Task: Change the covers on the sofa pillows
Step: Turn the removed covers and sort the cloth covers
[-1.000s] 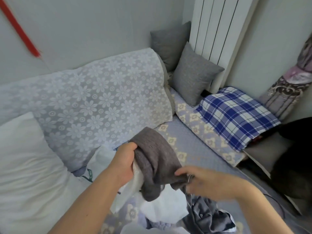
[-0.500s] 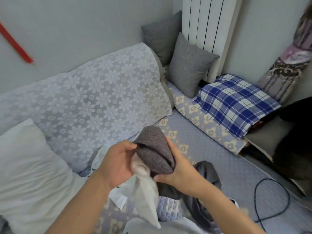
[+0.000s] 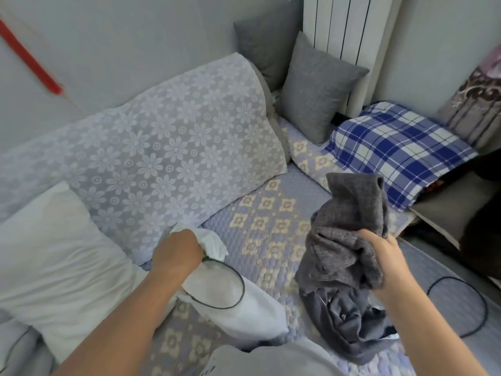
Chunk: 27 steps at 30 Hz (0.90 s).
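the right hand (image 3: 379, 256) is gripping the grey cover (image 3: 349, 234) in a closed fist, holding it bunched and hanging above the sofa seat (image 3: 271, 213), and the cover is hanging empty now, nothing inside it. the left hand (image 3: 177, 253) is clutching a corner of the white pillow insert (image 3: 230, 302), fingers curled tight round it, the insert lying bare on the seat in front of the floral lace throw (image 3: 168, 147). half a second ago both hands were together with the cover still capping the insert's corner; now they are well apart, cover right, insert left. the cover is looking like a dark grey knit, crumpled and slack, its lower folds touching a darker grey cloth (image 3: 349, 321) heaped below. two grey cushions (image 3: 317, 88) are standing at the far end, beside a blue plaid pillow (image 3: 393, 147).
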### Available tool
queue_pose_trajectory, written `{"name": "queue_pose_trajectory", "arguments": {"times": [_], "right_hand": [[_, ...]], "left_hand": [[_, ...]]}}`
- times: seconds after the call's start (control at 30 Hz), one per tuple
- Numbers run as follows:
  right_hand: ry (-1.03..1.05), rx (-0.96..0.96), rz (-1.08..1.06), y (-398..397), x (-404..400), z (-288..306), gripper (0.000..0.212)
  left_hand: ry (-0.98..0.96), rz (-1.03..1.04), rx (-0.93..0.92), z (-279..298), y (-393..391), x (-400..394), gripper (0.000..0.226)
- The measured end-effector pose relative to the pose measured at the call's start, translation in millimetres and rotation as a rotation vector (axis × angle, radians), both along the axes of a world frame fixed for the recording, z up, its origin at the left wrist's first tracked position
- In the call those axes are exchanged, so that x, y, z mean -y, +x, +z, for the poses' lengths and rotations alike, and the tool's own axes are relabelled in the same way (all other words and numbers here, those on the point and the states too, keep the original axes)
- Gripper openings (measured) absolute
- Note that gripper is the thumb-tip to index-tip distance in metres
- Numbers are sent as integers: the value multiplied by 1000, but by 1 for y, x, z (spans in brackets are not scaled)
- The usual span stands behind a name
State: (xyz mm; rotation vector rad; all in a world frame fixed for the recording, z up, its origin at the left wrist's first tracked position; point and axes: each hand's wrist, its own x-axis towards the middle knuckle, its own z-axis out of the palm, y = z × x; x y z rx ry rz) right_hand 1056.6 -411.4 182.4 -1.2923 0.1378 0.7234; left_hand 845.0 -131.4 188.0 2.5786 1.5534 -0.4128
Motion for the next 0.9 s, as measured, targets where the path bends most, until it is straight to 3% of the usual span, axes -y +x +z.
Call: {"name": "queue_pose_trajectory", "arguments": {"times": [0.1,0.2,0.27,0.33,0.43,0.6,0.73,0.83,0.9], "right_hand": [[-51,23,127,-13,0,-3,8],[-100,27,309,-22,0,-3,17],[-98,30,463,-27,-5,1,29],[-76,93,671,-39,-19,10,29],[-98,182,884,-57,-47,11,32],[-97,133,830,-59,-82,-5,41],[-558,564,627,-64,-100,-29,44],[-593,791,806,-72,-109,-25,57],[-511,579,835,-67,-115,-26,57]], "left_hand": [[-43,-66,198,1,6,-2,31],[-333,18,425,29,22,16,41],[-424,13,467,55,37,33,46],[-461,-22,483,72,47,43,53],[-431,-105,426,85,58,54,55],[-214,-190,393,88,57,59,55],[-306,-150,460,80,54,63,59],[-442,-168,420,69,57,74,58],[-508,-183,409,60,57,83,58]]}}
